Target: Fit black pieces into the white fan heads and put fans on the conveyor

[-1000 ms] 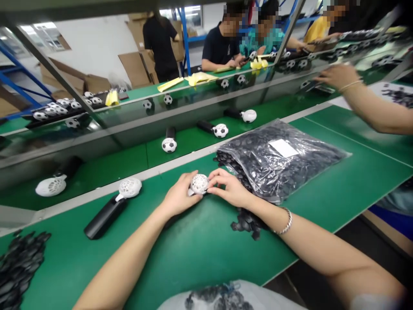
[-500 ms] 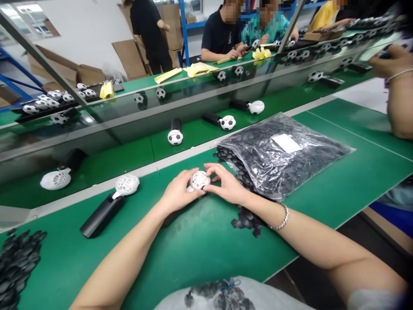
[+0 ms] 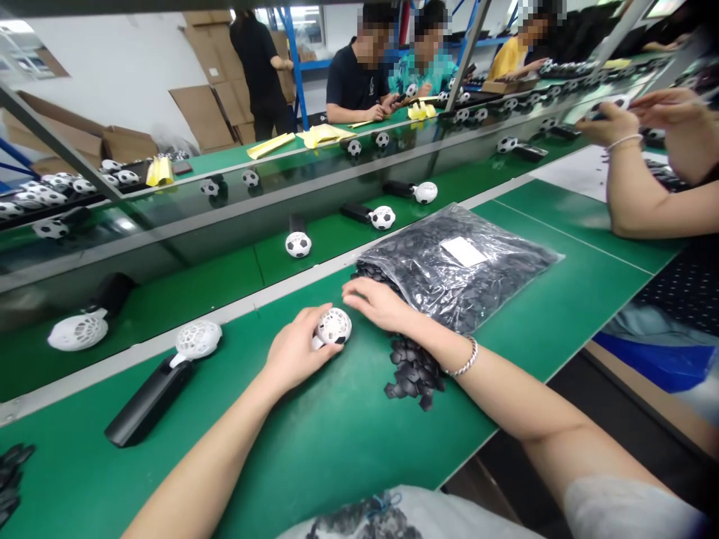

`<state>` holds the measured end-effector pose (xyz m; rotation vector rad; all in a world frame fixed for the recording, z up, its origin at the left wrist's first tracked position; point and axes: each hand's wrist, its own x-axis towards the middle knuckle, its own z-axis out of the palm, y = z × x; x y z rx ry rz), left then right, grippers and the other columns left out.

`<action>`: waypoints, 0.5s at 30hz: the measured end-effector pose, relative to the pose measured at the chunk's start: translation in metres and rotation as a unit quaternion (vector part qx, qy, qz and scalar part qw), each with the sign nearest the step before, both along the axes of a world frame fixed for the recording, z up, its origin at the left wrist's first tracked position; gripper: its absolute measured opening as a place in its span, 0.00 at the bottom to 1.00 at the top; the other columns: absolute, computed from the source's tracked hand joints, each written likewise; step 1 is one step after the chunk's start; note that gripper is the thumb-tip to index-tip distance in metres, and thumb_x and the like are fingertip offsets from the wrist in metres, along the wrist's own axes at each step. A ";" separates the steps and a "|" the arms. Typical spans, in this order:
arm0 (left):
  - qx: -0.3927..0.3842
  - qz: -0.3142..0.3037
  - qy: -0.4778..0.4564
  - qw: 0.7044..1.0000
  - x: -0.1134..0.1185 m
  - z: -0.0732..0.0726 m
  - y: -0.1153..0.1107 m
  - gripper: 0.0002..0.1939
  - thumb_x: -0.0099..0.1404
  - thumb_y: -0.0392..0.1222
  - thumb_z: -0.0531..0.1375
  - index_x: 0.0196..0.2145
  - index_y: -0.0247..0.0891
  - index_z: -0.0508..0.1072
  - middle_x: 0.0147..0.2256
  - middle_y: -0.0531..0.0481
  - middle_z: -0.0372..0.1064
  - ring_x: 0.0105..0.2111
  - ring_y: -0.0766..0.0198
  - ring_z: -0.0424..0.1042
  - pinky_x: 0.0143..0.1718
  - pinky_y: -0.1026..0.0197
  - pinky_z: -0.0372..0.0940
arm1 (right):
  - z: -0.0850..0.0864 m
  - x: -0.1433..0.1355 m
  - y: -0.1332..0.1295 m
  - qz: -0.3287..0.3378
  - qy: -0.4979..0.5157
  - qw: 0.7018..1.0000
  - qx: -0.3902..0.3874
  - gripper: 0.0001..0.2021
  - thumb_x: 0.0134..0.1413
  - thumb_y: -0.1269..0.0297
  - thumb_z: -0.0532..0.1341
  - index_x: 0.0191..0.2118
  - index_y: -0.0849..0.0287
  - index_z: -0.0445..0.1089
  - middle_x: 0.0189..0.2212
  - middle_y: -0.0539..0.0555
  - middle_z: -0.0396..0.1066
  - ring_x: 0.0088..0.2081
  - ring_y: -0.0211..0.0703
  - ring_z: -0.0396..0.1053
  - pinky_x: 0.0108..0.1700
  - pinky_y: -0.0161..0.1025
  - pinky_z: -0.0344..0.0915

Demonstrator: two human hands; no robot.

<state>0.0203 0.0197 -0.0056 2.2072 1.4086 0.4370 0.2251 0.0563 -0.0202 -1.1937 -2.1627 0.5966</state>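
Observation:
My left hand (image 3: pixel 297 348) is wrapped round the white, openwork ball head of a handheld fan (image 3: pixel 335 326). A few black patches show on the ball's rim, and its handle is hidden under the hand. Just right of the ball, my right hand (image 3: pixel 375 301) is apart from it, fingers stretched out and nothing visible in them. Beyond and beneath that hand, small black plastic pieces (image 3: pixel 365 268) spill from a clear plastic bag (image 3: pixel 483 262). More loose black pieces (image 3: pixel 414 374) lie below my right wrist. On the left rests another fan (image 3: pixel 151 397) with a plain white head and black handle.
Several football-headed fans (image 3: pixel 383 218) lie on the green conveyor belt (image 3: pixel 236 288) behind a metal edge strip. Another pile of black pieces (image 3: pixel 11 479) is at the lower left. At right, a co-worker's hands (image 3: pixel 615 123) hold a ball-headed piece. Other people sit across the line.
My right hand has come off the fan's head and opened, moving toward the black pieces. My left hand keeps its hold. The whole view has shifted, showing more of the co-worker at right.

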 end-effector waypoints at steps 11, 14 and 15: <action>-0.042 -0.006 -0.059 0.997 -0.006 -0.005 0.004 0.34 0.51 0.42 0.61 0.56 0.39 0.59 0.52 0.45 0.62 0.50 0.55 0.64 0.50 0.58 0.61 | 0.008 0.006 0.024 -0.049 -0.356 0.925 0.122 0.11 0.56 0.77 0.52 0.36 0.66 0.72 0.35 0.62 0.71 0.39 0.51 0.64 0.38 0.42 0.62; -0.025 -0.018 -0.047 0.998 -0.006 -0.002 0.001 0.34 0.48 0.35 0.58 0.56 0.41 0.60 0.52 0.47 0.62 0.49 0.56 0.65 0.50 0.59 0.61 | 0.003 0.011 0.000 -0.039 -0.355 0.922 0.148 0.11 0.56 0.77 0.52 0.37 0.63 0.71 0.33 0.58 0.71 0.37 0.46 0.65 0.38 0.38 0.62; -0.017 -0.026 -0.036 0.999 -0.006 -0.001 0.001 0.35 0.47 0.33 0.56 0.55 0.42 0.60 0.53 0.48 0.61 0.50 0.56 0.64 0.51 0.59 0.60 | 0.000 0.013 -0.007 -0.033 -0.334 0.930 0.151 0.11 0.57 0.77 0.52 0.37 0.62 0.71 0.32 0.57 0.71 0.36 0.45 0.66 0.38 0.38 0.62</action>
